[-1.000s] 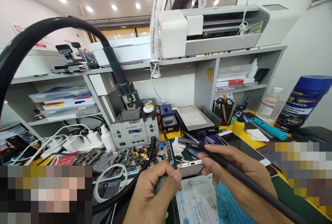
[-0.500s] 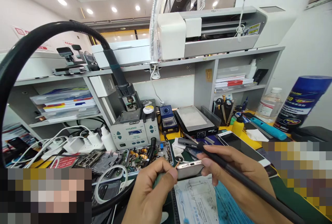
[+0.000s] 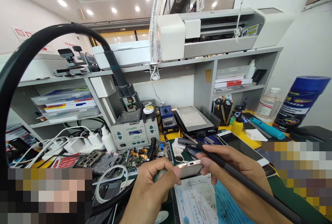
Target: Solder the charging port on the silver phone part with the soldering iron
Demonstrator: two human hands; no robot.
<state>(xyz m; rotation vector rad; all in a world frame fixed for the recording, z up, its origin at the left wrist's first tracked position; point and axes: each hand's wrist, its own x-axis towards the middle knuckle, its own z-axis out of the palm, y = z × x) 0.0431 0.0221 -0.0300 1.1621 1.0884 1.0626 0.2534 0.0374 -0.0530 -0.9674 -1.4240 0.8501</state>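
Note:
A light-coloured phone [image 3: 191, 169] is held up between my two hands, its bottom edge with the charging port facing me. My left hand [image 3: 155, 186] pinches the phone's left corner between thumb and fingers. On the right, my right hand [image 3: 230, 168] grips the phone's other end with its fingertips. That hand also holds a long black pen-like tool [image 3: 241, 177], which slants from the lower right up to the left, its front end above the phone. A printed sheet [image 3: 198, 198] lies below the phone, beside a blue one [image 3: 228, 205].
Behind my hands is a tray of circuit boards [image 3: 140, 156]. A grey soldering station [image 3: 133, 134] and a flat heating plate [image 3: 193, 118] stand farther back. To the right are a white phone [image 3: 243, 148], a yellow bottle [image 3: 237, 126] and a blue spray can [image 3: 301, 104].
My left thumb has shifted slightly right along the phone's corner. The small orange tip that showed by the left fingers is no longer visible. My right hand has hardly moved.

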